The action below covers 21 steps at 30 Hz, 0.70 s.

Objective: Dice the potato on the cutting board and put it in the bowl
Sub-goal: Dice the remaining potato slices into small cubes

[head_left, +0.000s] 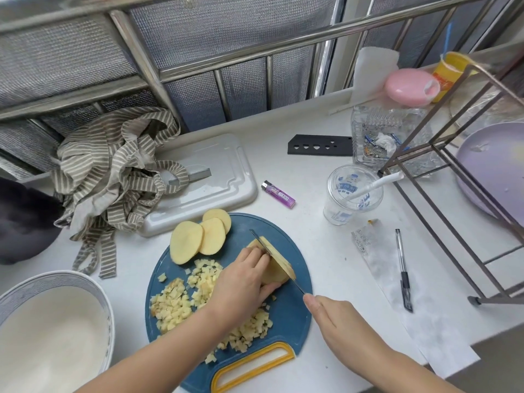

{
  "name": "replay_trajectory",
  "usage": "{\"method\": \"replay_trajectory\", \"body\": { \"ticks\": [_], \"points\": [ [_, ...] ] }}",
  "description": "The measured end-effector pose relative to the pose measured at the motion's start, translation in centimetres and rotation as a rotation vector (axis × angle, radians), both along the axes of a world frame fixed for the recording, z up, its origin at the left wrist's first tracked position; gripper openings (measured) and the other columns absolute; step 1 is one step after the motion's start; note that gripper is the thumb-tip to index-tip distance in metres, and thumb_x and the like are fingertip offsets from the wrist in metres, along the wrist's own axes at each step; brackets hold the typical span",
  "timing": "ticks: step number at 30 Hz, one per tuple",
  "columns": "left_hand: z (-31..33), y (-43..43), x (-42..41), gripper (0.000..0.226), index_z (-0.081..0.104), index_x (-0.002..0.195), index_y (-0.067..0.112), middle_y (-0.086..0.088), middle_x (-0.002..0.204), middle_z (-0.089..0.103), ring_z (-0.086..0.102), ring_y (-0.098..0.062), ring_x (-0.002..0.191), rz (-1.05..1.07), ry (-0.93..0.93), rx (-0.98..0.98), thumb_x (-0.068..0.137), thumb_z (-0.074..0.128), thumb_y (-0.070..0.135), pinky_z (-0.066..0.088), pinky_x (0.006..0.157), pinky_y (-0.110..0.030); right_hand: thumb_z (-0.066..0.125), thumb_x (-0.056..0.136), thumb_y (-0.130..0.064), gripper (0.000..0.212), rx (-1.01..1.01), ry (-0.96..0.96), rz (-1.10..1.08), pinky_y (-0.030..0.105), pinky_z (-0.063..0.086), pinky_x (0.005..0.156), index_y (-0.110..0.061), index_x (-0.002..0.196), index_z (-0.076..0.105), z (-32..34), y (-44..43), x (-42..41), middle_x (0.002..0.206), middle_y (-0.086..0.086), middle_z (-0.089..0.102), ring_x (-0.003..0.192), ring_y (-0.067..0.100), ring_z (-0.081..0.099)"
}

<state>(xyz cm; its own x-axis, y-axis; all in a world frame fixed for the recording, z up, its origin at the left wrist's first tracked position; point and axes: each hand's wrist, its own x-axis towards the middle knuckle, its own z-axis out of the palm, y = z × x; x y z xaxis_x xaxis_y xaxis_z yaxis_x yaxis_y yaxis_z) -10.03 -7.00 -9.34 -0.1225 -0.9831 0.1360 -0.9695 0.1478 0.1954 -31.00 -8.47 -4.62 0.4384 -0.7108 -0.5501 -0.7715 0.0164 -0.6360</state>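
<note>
Item: potato [279, 270] slab on cutting board [289, 316], gripped under my left hand [243, 279], fingers [255, 256] curled. Right hand [337, 319] grips knife [263, 245], blade just beside those fingers. I'd tuck knuckles and space cuts evenly.

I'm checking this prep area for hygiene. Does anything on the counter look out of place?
Yes. A purple lighter lies just beyond the cutting board, and a pen and a paper slip lie to its right: not cooking things. A crumpled striped apron sprawls over a grey tray. The potato dice are all on the board.
</note>
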Motion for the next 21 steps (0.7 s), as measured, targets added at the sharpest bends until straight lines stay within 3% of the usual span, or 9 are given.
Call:
{"method": "replay_trajectory", "body": {
  "ticks": [3,6,11,16,21],
  "points": [
    [0.2,0.0,-0.1,0.041,0.065,0.101,0.018,0.007,0.104,0.063,0.053,-0.012,0.104,-0.014,0.015,-0.021,0.077,0.069,0.051,0.054,0.076,-0.022,0.014,0.089,-0.062,0.052,-0.021,0.035,0.022,0.033,0.04,0.068,-0.02,0.068,0.037,-0.3,0.0,0.1,0.064,-0.004,0.043,0.062,0.011,0.041],
    [0.1,0.0,-0.1,0.039,0.065,0.101,0.018,0.006,0.104,0.063,0.048,-0.011,0.108,-0.032,0.029,-0.023,0.08,0.062,0.05,0.054,0.077,-0.022,0.019,0.097,-0.054,0.048,-0.013,0.056,0.031,0.033,0.039,0.067,-0.02,0.068,0.037,-0.4,-0.2,0.3,0.065,-0.005,0.043,0.062,0.012,0.041],
    [-0.7,0.1,0.2,0.039,0.064,0.1,0.015,0.003,0.105,0.063,0.052,-0.016,0.109,-0.043,0.028,0.007,0.082,0.058,0.049,0.057,0.074,-0.028,0.019,0.099,-0.053,0.048,0.02,0.06,0.062,0.031,0.028,0.061,-0.017,0.068,0.029,0.0,-1.2,0.5,0.065,-0.004,0.034,0.061,0.013,0.032],
    [-1.0,0.2,0.2,0.042,0.066,0.103,0.014,0.002,0.104,0.063,0.05,-0.016,0.107,-0.04,0.021,-0.007,0.082,0.056,0.049,0.058,0.069,-0.029,0.018,0.099,-0.054,0.048,0.056,0.075,0.096,0.031,0.027,0.06,-0.017,0.069,0.027,0.1,-2.4,0.5,0.066,-0.003,0.032,0.061,0.014,0.029],
    [-1.0,0.3,0.0,0.043,0.068,0.102,0.015,0.003,0.101,0.065,0.051,-0.015,0.106,-0.041,0.006,-0.035,0.076,0.063,0.049,0.057,0.077,-0.025,0.02,0.1,-0.052,0.047,0.108,0.075,0.088,0.031,0.027,0.059,-0.017,0.069,0.025,0.0,-3.0,0.6,0.061,-0.005,0.027,0.059,0.014,0.027]
  ]
}}
